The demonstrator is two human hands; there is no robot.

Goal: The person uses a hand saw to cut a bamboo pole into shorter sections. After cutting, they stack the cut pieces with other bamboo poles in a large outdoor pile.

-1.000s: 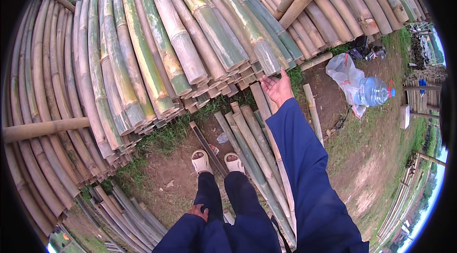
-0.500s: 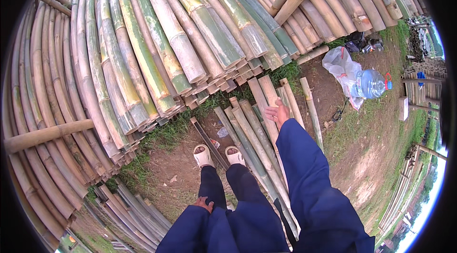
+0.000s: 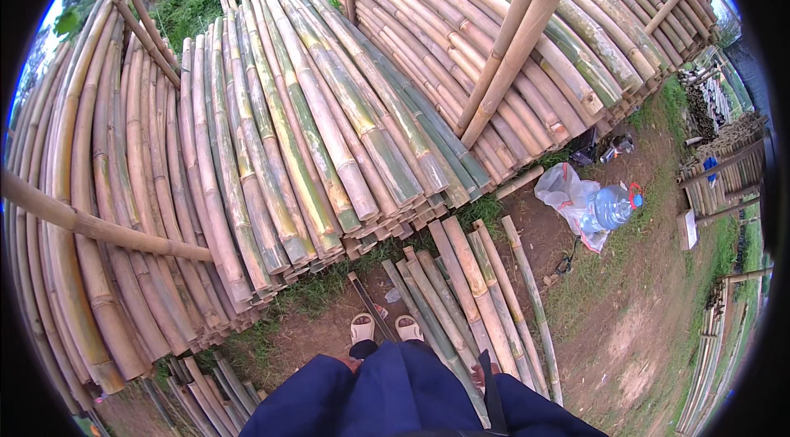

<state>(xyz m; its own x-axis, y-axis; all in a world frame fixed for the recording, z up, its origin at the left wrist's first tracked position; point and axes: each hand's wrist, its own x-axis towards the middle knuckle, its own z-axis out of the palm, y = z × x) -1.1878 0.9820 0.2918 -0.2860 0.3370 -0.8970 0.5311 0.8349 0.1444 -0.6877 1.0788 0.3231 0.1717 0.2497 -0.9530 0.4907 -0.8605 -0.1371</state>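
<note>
My left hand [image 3: 352,364] shows just past its dark blue sleeve, low beside my left leg; its fingers are mostly hidden. Down at my right side, my right hand [image 3: 478,374] is partly covered by a hanging dark strap [image 3: 494,396]. It appears over the loose bamboo poles [image 3: 469,276] lying on the ground to my right; whether it touches one I cannot tell. Between my feet in cream clogs [image 3: 362,328] lies a narrow dark-faced strip [image 3: 372,306].
Large stacks of bamboo poles [image 3: 329,132] rise ahead, with upright poles [image 3: 522,42] tied together among them. Right of the loose poles, a big clear water bottle [image 3: 609,208] lies by a white plastic bag [image 3: 561,190]. More poles [image 3: 210,392] lie at lower left.
My right hand, stretched out over the loose poles with fingers spread before, has drawn back to my side. The view has tilted up, showing more of the stacks.
</note>
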